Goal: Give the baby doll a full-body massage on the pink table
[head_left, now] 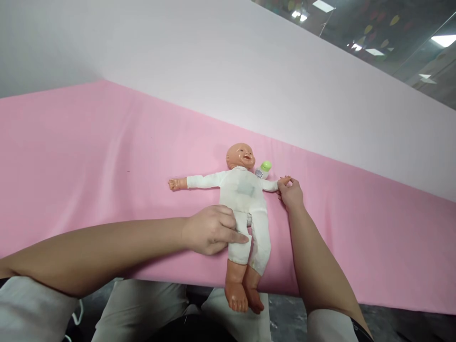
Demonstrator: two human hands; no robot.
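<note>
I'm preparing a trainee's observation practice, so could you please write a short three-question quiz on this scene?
1. Multiple choice: which part of the doll does the person's right hand hold?
A) a foot
B) the outer end of an arm
C) the top of the head
2. True or false: the green-capped bottle lies beside the doll's feet.
3. Fill in the blank: the person's left hand touches the doll's ____.

Key:
1. B
2. False; the bottle is near the doll's head.
3. leg
</note>
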